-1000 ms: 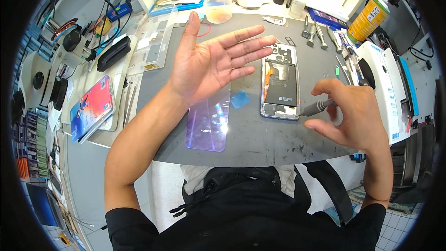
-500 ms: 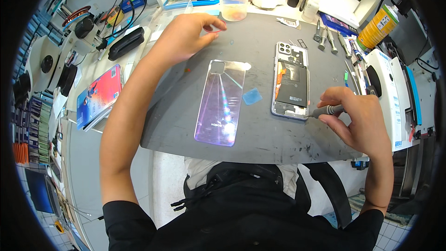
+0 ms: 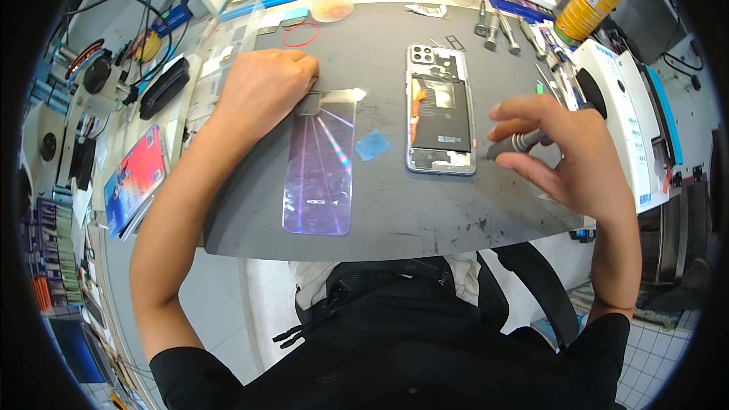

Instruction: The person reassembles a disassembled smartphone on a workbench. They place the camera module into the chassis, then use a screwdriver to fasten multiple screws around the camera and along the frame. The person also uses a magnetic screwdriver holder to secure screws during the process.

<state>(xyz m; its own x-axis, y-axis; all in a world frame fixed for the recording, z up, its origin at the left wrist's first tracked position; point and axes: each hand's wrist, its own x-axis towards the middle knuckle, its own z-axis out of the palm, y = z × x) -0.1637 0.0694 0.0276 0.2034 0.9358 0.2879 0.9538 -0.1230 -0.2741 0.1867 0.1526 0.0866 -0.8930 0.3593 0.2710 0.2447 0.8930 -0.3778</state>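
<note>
My left hand (image 3: 266,82) is curled closed on the mat by the upper left corner of a purple phone back cover (image 3: 319,175). Its fingertips are hidden, so whatever they may hold does not show. My right hand (image 3: 566,148) grips a grey screwdriver (image 3: 524,143) right of an opened phone (image 3: 440,110), apart from it. The phone lies face down with its black battery and orange flex cable exposed. Between cover and phone rests a small blue translucent piece (image 3: 372,145). A red rubber band (image 3: 301,34) lies beyond my left hand.
Several screwdrivers (image 3: 509,34) lie at the far right of the grey mat (image 3: 395,212). Round plastic tubs (image 3: 330,0) stand along the back. A yellow spray can (image 3: 591,4) and a white machine (image 3: 619,121) are on the right, and a phone box (image 3: 137,175) is on the left.
My left hand has drawn back toward me from the rubber band and closed beside the cover. The screwdriver has come away from the phone's lower edge. The whole view has shifted.
</note>
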